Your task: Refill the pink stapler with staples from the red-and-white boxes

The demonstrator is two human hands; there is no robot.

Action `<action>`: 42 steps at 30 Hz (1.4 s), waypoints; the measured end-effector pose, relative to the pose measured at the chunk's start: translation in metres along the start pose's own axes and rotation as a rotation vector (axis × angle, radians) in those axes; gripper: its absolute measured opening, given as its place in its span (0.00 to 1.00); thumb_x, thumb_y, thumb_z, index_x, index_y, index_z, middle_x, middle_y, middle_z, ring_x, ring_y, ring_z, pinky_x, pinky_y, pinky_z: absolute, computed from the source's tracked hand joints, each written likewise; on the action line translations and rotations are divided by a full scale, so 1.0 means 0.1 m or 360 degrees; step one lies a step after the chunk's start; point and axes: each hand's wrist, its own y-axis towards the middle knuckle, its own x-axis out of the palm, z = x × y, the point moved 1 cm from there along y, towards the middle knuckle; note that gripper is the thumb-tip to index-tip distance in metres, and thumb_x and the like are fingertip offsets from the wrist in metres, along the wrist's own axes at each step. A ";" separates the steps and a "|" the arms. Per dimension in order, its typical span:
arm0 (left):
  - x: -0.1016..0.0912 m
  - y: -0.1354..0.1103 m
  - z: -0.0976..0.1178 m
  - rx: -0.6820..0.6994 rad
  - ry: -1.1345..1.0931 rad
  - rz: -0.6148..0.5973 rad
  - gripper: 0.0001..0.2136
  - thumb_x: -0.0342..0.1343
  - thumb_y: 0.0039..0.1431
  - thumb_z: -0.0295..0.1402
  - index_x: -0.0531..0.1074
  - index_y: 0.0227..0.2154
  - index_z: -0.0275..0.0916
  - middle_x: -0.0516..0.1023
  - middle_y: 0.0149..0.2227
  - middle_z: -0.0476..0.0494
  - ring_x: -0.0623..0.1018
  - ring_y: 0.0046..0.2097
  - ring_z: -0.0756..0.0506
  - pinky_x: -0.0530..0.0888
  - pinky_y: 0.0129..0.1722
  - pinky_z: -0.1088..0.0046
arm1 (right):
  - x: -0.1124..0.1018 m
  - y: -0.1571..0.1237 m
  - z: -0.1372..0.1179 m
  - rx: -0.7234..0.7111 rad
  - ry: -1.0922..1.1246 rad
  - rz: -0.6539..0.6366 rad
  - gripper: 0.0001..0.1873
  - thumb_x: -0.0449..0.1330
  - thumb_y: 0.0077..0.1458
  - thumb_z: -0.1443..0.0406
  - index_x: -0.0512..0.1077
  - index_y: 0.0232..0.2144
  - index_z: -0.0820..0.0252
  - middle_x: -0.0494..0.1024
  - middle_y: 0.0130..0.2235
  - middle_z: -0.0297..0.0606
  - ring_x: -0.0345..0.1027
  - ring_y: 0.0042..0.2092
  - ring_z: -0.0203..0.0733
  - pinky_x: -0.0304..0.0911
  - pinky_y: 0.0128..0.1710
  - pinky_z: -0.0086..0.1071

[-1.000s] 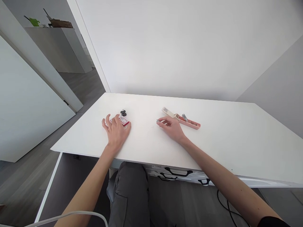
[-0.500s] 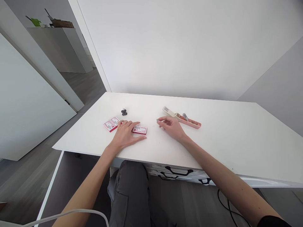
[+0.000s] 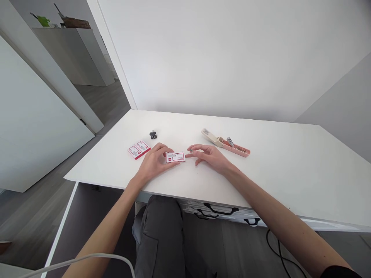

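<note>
My left hand (image 3: 155, 161) is closed on a small red-and-white box (image 3: 176, 156), thumb along the near side and fingers behind it. Between the thumb and index finger of my right hand (image 3: 207, 155) is a tiny grey metallic piece, too small to name. That hand is just right of the box, a fingertip close to the box's end. Behind it, a slim pink and cream case (image 3: 236, 150) lies open, with a silver metal piece (image 3: 230, 141) and small gold-coloured bits inside. Two more red-and-white boxes (image 3: 139, 149) lie side by side left of my left hand.
Small black clips (image 3: 153, 134) stand near the back left of the white table (image 3: 284, 166). The wall rises along its back edge. Drawers with black handles (image 3: 221, 209) are under the front edge. A white cable (image 3: 95, 255) crosses at lower left.
My left hand has closed around the box, which is now slightly raised and moved right. My right hand has come nearer to the box's end, still pinching the tiny metallic piece.
</note>
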 end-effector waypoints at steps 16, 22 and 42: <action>0.17 0.04 0.11 0.0085 0.0016 -0.0250 0.22 0.70 0.55 0.54 0.82 0.47 0.48 0.77 0.49 0.41 0.77 0.48 0.38 0.73 0.50 0.58 | -0.11 0.01 0.02 0.0004 -0.0510 0.0510 0.22 0.70 0.58 0.44 0.83 0.43 0.53 0.86 0.40 0.42 0.82 0.42 0.50 0.70 0.30 0.35; 0.18 0.04 0.11 -0.0145 0.0187 -0.0016 0.23 0.64 0.60 0.56 0.77 0.48 0.43 0.75 0.34 0.46 0.76 0.39 0.40 0.70 0.49 0.57 | -0.05 -0.01 0.02 -0.0030 -0.0638 0.0502 0.20 0.69 0.58 0.46 0.83 0.43 0.52 0.86 0.42 0.40 0.80 0.42 0.47 0.73 0.39 0.39; 0.15 0.02 0.22 -0.0230 -0.0184 -0.0378 0.17 0.52 0.70 0.42 0.68 0.58 0.44 0.79 0.28 0.55 0.72 0.28 0.47 0.69 0.37 0.69 | 0.14 -0.07 0.03 -0.0525 -0.0955 -0.0044 0.08 0.69 0.63 0.56 0.83 0.42 0.48 0.79 0.52 0.39 0.76 0.53 0.48 0.70 0.58 0.45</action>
